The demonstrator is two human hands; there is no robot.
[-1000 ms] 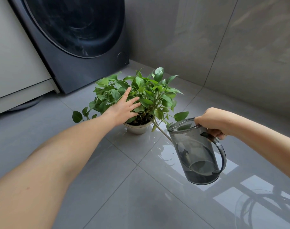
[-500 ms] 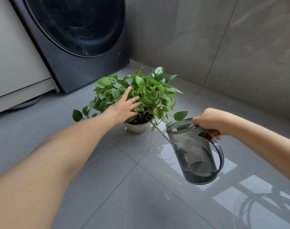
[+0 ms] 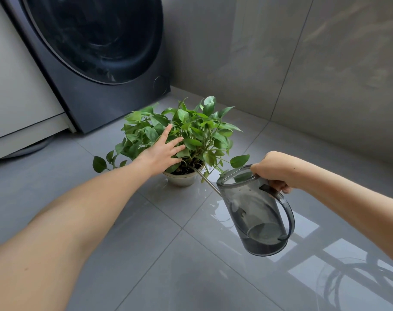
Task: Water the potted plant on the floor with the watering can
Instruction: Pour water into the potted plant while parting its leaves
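A leafy green plant [image 3: 197, 129] grows in a small white pot [image 3: 182, 179] on the grey tiled floor. My left hand [image 3: 161, 152] lies flat against the leaves on the plant's left side, fingers spread, pushing them back. My right hand [image 3: 274, 170] grips the handle top of a smoky transparent watering can [image 3: 256, 212], which is tilted toward the pot. Its thin metal spout [image 3: 205, 179] reaches up to the pot's rim and into the soil. A little water lies in the can's bottom.
A dark front-loading washing machine [image 3: 96, 52] stands behind the plant at the upper left, with a pale cabinet [image 3: 16, 90] beside it. A grey tiled wall [image 3: 303, 63] runs behind and to the right. The glossy floor [image 3: 191, 265] reflects a window.
The watering can has tilted further toward the pot and shifted slightly up and left. My left hand stays on the leaves.
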